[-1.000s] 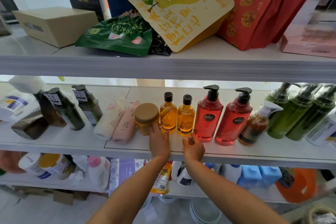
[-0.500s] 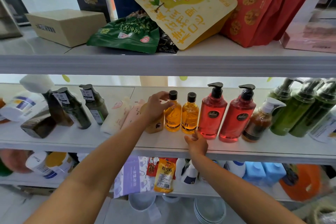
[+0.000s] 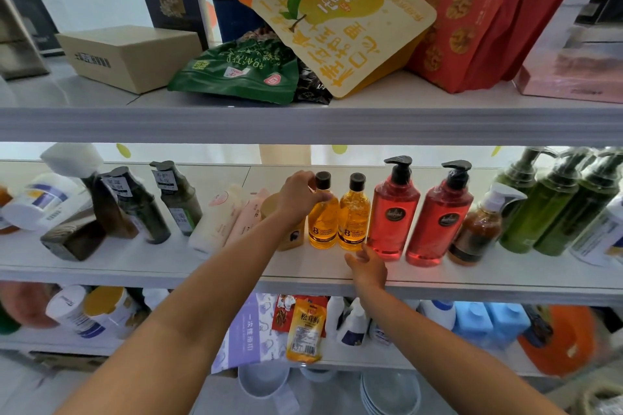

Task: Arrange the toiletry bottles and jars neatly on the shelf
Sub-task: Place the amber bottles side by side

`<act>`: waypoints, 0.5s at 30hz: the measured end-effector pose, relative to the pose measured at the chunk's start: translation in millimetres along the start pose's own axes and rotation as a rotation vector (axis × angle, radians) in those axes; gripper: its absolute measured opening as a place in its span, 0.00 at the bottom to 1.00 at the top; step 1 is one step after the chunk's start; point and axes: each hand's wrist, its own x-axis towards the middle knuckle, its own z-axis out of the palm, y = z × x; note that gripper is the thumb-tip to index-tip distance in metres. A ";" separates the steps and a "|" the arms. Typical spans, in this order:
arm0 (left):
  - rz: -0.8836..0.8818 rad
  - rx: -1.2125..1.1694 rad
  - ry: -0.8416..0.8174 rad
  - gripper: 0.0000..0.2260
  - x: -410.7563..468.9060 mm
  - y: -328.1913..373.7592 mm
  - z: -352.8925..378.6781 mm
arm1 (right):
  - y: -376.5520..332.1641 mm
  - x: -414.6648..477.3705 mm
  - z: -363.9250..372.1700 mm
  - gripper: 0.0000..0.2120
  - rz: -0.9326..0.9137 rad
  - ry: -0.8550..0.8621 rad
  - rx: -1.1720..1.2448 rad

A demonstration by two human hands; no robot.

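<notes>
White three-tier shelving fills the frame. Snack pouches (image 3: 340, 17) crowd the top board, toiletries the middle shelf (image 3: 135, 266).

Left arm enters from lower left, stretched up and forward to frame centre. Left hand (image 3: 298, 197) is palm down, fingers curled over the lid of the tan jar (image 3: 290, 241), gripping it from above. Its fingertips lie right beside the black cap of the left amber bottle (image 3: 323, 222); contact there cannot be told. Jar stands upright, just beside that bottle. Second amber bottle (image 3: 353, 219) is next right, upright, the pair close together.

Right arm comes in from lower right, wrist over the shelf's front edge. Right hand (image 3: 368, 266) sits low on the board, fingers loose and slightly spread, holding nothing, tips near the second amber bottle's base.

Right of centre: two red pump bottles (image 3: 392, 212), a brown trigger bottle (image 3: 478, 229), green pump bottles (image 3: 553, 209), all upright. Left of the jar: pale tubes (image 3: 215, 222) and dark bottles (image 3: 135, 205), leaning.
</notes>
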 end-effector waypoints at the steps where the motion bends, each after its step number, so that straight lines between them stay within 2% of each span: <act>1: 0.004 0.009 -0.001 0.17 0.0 0.5 -0.4 | 0.3 0.1 -0.2 0.23 0.001 0.000 0.000; 10: 0.044 0.087 -0.008 0.20 0.9 1.3 -5.6 | 1.4 1.8 -1.2 0.23 -0.001 -0.006 -0.018; 13: 0.193 0.066 -0.046 0.33 -0.3 11.5 -7.5 | 1.9 2.8 -1.5 0.23 -0.001 -0.006 -0.014; 15: 0.356 0.188 -0.088 0.38 2.0 22.9 -6.9 | 2.3 3.5 -0.8 0.23 0.000 -0.007 -0.015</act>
